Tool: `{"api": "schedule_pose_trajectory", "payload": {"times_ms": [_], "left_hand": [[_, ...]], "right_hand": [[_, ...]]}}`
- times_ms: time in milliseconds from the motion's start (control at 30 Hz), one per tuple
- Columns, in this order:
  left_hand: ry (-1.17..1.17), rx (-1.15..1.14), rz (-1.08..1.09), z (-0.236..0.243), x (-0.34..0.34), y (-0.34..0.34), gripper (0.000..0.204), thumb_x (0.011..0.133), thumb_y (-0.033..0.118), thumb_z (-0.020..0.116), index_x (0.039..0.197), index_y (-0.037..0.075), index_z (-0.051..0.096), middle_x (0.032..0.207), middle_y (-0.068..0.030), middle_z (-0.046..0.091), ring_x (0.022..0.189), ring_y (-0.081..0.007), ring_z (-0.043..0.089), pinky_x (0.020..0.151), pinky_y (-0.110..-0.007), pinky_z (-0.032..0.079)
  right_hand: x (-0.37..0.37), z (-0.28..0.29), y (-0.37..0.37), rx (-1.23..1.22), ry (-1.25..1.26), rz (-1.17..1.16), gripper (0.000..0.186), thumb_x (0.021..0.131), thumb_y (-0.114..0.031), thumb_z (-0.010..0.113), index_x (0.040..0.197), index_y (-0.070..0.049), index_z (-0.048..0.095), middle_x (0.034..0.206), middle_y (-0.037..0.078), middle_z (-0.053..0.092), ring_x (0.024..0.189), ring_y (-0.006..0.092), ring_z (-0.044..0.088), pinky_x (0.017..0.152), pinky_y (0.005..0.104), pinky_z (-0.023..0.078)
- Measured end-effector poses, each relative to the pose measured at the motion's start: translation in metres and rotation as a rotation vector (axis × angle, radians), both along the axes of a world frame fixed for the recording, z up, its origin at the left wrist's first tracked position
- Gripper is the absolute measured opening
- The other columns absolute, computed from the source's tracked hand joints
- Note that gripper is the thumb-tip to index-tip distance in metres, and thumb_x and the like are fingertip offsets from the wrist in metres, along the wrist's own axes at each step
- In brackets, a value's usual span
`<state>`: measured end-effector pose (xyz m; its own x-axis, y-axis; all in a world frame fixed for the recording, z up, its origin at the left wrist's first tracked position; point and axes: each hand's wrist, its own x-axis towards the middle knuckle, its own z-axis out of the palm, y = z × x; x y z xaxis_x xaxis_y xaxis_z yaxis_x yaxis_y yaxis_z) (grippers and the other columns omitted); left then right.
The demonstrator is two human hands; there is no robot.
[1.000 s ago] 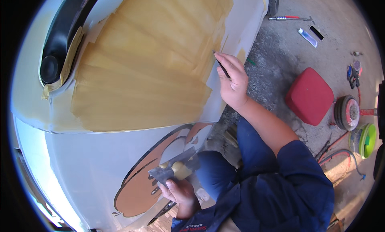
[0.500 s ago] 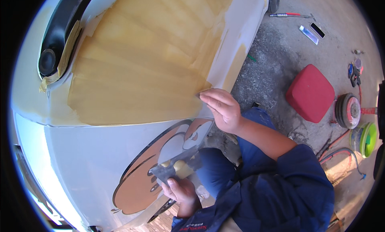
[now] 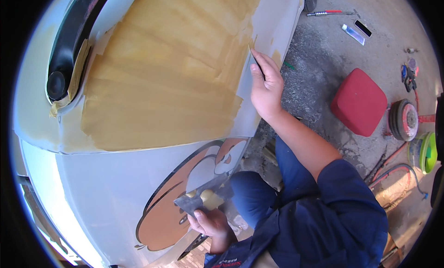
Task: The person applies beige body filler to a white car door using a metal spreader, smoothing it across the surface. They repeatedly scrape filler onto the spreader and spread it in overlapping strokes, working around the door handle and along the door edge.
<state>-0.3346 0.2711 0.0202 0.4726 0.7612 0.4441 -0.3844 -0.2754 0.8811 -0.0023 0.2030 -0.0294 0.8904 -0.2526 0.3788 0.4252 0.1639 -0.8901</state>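
My right hand [image 3: 268,90] is closed on a thin putty spreader [image 3: 257,64], its edge meeting the right margin of the tan body filler [image 3: 162,78]. That filler lies in broad streaks over a white vehicle panel [image 3: 252,90]. Lower down, my left hand [image 3: 212,223] grips a grey mixing plate [image 3: 188,205] by its near edge, thumb on top. On the plate sit a pale yellow dollop of filler [image 3: 211,198] and a smaller dab. Below the crease, the bodywork carries a brown cartoon picture [image 3: 162,219], partly hidden behind the plate.
A black door handle-like trim [image 3: 60,59] edged with masking tape is at the far left. On the concrete floor to the right are a red padded stool [image 3: 360,101], a small wheel [image 3: 403,120], a green bucket [image 3: 430,152], hoses [image 3: 393,168], a tube [image 3: 353,34] and a phone [image 3: 363,28].
My right hand has moved up along the filler's right margin with the spreader, now turned more upright. My left hand and the plate stay nearly in place; the view shifts slightly.
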Motion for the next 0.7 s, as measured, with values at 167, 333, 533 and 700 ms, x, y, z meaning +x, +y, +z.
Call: {"api": "schedule_pose_trajectory", "payload": {"times_ms": [167,333,533,700], "left_hand": [[-0.001,-0.026,0.039,-0.002,-0.001,-0.002,0.037,0.103,0.016,0.054,0.131,-0.008,0.057,0.126,-0.0203,0.064,0.116,-0.0287,0.062,0.107,-0.043,0.046],[0.007,-0.055,0.041,-0.001,-0.003,-0.003,0.041,0.103,0.016,0.053,0.134,-0.011,0.055,0.131,-0.0232,0.062,0.119,-0.031,0.061,0.109,-0.043,0.044],[0.017,0.014,0.044,0.007,-0.002,-0.008,0.037,0.103,0.017,0.055,0.13,-0.009,0.057,0.126,-0.0205,0.065,0.116,-0.0283,0.062,0.106,-0.042,0.046],[0.02,0.069,-0.014,0.01,-0.008,-0.003,0.04,0.103,0.017,0.055,0.133,-0.009,0.055,0.131,-0.0211,0.062,0.12,-0.029,0.061,0.107,-0.042,0.044]], "right_hand": [[-0.047,-0.007,0.011,0.001,-0.063,0.07,0.036,0.097,0.003,0.065,0.133,0.0,0.066,0.127,0.014,0.066,0.114,0.0213,0.064,0.1,0.0308,0.048],[-0.086,-0.016,0.014,-0.095,-0.173,0.135,0.041,0.092,0.008,0.066,0.133,0.0,0.066,0.127,0.017,0.066,0.116,0.0281,0.064,0.102,0.0345,0.048],[-0.088,-0.02,-0.023,-0.167,-0.356,0.308,0.033,0.094,0.004,0.065,0.126,0.003,0.068,0.123,0.017,0.07,0.11,0.0321,0.067,0.096,0.0389,0.052],[0.021,0.003,-0.034,-0.134,-0.208,-0.038,0.026,0.103,-0.005,0.057,0.126,0.002,0.067,0.124,0.018,0.069,0.112,0.0275,0.067,0.097,0.0338,0.051]]}}
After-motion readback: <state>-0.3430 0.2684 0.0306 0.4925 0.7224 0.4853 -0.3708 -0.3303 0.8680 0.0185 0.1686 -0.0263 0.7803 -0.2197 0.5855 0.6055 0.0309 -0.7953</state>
